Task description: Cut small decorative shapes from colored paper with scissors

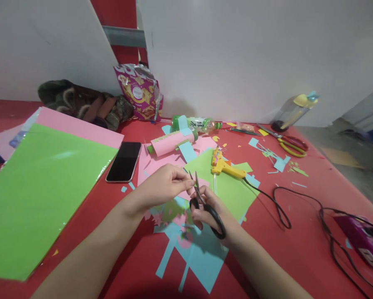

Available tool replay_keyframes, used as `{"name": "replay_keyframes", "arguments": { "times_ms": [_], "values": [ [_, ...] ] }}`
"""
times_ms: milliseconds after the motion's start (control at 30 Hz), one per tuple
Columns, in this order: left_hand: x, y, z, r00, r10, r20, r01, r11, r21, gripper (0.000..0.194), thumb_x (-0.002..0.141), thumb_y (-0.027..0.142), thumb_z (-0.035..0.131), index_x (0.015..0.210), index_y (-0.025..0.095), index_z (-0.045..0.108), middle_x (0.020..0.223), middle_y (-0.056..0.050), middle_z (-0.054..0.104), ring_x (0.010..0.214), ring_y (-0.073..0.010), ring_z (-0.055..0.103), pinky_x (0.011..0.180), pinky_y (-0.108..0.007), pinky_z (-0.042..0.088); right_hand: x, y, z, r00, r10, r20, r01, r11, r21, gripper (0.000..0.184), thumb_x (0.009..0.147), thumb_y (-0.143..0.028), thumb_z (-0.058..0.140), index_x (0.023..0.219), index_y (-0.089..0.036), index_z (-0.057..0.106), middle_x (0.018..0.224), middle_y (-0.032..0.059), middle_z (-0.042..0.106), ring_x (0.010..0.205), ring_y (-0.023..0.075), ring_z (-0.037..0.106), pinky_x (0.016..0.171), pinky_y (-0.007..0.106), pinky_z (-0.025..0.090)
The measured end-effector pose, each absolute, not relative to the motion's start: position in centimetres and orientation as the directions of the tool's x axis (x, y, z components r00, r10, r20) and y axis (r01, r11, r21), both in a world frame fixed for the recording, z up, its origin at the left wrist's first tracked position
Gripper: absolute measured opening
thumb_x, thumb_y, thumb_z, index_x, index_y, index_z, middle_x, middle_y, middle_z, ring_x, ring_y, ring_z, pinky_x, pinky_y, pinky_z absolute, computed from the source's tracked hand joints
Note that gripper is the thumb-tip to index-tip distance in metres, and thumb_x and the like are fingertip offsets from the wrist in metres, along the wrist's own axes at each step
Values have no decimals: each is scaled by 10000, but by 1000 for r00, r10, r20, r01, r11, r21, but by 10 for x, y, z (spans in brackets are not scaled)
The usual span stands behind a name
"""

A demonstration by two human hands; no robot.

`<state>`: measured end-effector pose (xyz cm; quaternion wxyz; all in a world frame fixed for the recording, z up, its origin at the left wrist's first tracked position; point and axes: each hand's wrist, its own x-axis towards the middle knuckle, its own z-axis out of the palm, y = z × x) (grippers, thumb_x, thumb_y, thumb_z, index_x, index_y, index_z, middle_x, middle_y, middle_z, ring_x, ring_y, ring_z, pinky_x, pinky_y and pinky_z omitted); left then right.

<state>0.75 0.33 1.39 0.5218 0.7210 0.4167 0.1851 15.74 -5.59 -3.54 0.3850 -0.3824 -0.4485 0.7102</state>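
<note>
Black-handled scissors (pixel 199 195), blades parted, tiny green scrap (pixel 195 183) at blades

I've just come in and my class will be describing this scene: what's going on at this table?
A person is busy with paper. The right hand holds black-handled scissors, blades parted, close to the left hand, which pinches what looks like a small green scrap. Below the hands lies cut blue paper. Beyond them, a yellow glue gun rests on a green sheet, and a pink-wrapped roll lies near a phone.
</note>
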Motion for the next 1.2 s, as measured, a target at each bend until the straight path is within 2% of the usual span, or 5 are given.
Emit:
{"name": "replay_keyframes", "arguments": {
  "times_ms": [533, 900, 1200],
  "values": [
    [13, -2, 9, 516, 846, -132, 355, -71, 932, 245, 746, 200, 454, 565, 148, 610, 572, 20, 589, 532, -80, 495, 513, -171, 359, 157, -56, -35, -380, 908, -178, -221, -276, -935, 337, 653, -368, 626, 806, -191, 383, 568, -89, 357, 390, 29, 350, 393, 178, 261],
    [19, -5, 6, 477, 876, -78, 325, -93, 941, 233, 737, 166, 427, 558, 137, 574, 581, 0, 596, 583, -104, 534, 547, -189, 391, 157, -56, -35, -351, 923, -159, -249, -256, -934, 336, 658, -361, 623, 794, -190, 367, 577, -82, 412, 396, 29, 375, 405, 179, 276],
    [29, -13, 2, 382, 924, 6, 372, -160, 914, 242, 753, 184, 413, 539, 132, 512, 505, 21, 511, 499, -78, 463, 471, -169, 344, 156, -57, -38, -316, 941, -124, -310, -226, -923, 335, 661, -346, 631, 811, -195, 373, 588, -76, 411, 445, 48, 389, 436, 193, 304]
  ]
}}
